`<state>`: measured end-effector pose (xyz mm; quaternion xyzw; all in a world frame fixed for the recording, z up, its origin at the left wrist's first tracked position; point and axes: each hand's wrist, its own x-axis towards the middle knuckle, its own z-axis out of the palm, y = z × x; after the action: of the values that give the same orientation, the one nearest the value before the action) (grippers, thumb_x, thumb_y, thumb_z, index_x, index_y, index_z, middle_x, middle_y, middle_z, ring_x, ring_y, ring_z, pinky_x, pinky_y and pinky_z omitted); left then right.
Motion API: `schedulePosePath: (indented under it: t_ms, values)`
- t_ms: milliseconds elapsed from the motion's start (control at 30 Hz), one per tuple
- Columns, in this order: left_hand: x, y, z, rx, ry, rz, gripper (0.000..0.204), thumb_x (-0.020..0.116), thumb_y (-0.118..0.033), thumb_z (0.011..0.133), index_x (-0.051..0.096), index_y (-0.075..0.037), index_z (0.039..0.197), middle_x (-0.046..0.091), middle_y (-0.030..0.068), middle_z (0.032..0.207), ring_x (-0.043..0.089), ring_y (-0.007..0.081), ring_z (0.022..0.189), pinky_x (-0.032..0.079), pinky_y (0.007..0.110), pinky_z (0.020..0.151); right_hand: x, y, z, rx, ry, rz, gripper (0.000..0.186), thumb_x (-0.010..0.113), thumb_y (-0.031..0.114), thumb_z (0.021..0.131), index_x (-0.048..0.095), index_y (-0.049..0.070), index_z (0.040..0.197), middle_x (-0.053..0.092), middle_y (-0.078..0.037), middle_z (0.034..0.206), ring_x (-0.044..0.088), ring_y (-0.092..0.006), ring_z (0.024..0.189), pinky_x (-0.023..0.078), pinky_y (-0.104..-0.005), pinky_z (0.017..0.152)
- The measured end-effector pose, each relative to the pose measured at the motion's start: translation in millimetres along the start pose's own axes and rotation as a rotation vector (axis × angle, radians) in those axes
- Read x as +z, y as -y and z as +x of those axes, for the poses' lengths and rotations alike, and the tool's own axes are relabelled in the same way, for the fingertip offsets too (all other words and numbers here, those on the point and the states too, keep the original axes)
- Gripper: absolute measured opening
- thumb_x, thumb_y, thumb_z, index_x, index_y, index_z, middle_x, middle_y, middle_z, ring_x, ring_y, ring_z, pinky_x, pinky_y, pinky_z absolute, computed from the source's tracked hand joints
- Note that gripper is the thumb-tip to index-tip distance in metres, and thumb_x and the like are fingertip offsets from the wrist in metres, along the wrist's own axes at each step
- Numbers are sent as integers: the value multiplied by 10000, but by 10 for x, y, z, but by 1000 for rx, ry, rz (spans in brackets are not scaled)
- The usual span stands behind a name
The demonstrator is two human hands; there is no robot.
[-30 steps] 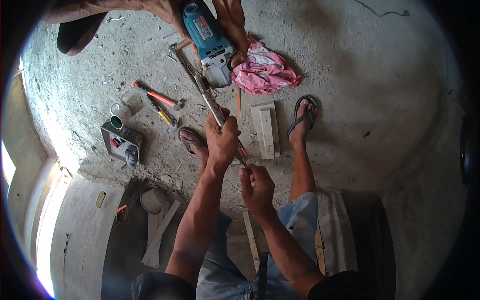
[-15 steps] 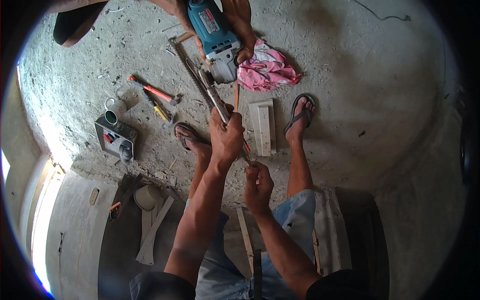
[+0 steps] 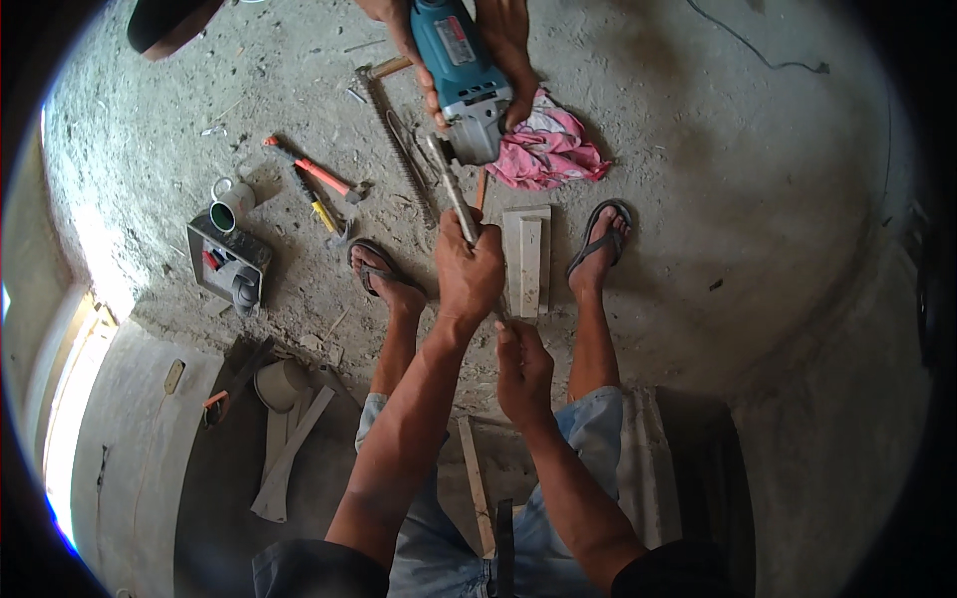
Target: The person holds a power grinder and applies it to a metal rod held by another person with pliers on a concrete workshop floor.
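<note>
My left hand [image 3: 471, 274] is wrapped round a long, thin, greyish metal rod [image 3: 457, 194]. Its far end slants up toward the disc side of a teal angle grinder [image 3: 459, 60]; whether they touch, I cannot tell. Lower down, my right hand [image 3: 524, 371] is closed on the rod's near end. Another person's hands grip the grinder from the far side, one hand [image 3: 508, 50] on its right and the other hand [image 3: 404, 40] on its left. My left fist hides the middle of the rod.
A pink-and-white cloth [image 3: 548, 149] lies right of the grinder. Wood pieces [image 3: 530, 264] rest between my sandalled feet. To the left are hammers [image 3: 324, 179], a mug [image 3: 231, 204] and a grey tray [image 3: 204, 244]. A ridged metal bar [image 3: 399, 149] lies beyond my left foot.
My left hand has shifted slightly right and nearer to me along with the rod. The grinder, in the other person's hands, appears a little farther right. My right hand has barely moved.
</note>
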<state>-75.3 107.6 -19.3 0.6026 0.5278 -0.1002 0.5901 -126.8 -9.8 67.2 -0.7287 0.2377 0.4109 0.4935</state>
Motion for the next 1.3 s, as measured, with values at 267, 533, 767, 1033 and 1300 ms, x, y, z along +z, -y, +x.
schedulePosePath:
  t_ms: [267, 533, 767, 1033, 1300]
  values:
    - [58, -302, -93, 25, -56, 138, 255, 555, -148, 856, 486, 17, 1038, 609, 267, 760, 618, 409, 699, 469, 493, 690, 207, -187, 335, -144, -176, -646, 273, 652, 233, 846, 608, -20, 753, 610, -205, 651, 640, -400, 643, 486, -438, 589]
    - [-15, -289, -75, 21, -67, 72, 229, 558, -152, 828, 490, 20, 963, 553, 187, 736, 560, 285, 683, 461, 423, 672, 139, -192, 366, -193, -18, -420, 308, 559, 159, 868, 551, -56, 647, 567, -239, 590, 605, -347, 530, 419, -450, 540]
    - [-59, -371, -57, -45, -19, 88, 275, 558, -148, 819, 476, 40, 1003, 610, 286, 786, 616, 451, 754, 471, 498, 744, 108, -164, 399, -54, 102, -257, 399, 581, 210, 937, 513, -67, 659, 462, -102, 502, 452, -85, 545, 348, -363, 489]
    - [-62, -208, 30, 9, -38, 35, 323, 595, -136, 818, 430, 53, 1022, 617, 326, 801, 617, 511, 771, 466, 546, 728, 5, 48, 471, -117, 276, -446, 294, 621, 233, 935, 576, -52, 880, 592, -96, 728, 548, -143, 679, 432, -342, 620]
    - [17, -279, -5, -61, 22, 7, 332, 600, -139, 814, 432, 59, 1020, 610, 344, 814, 614, 521, 782, 460, 556, 753, -86, -723, 675, -490, 243, -474, 435, 679, 198, 896, 503, -24, 1227, 623, -175, 1136, 619, -288, 1063, 473, -386, 919]
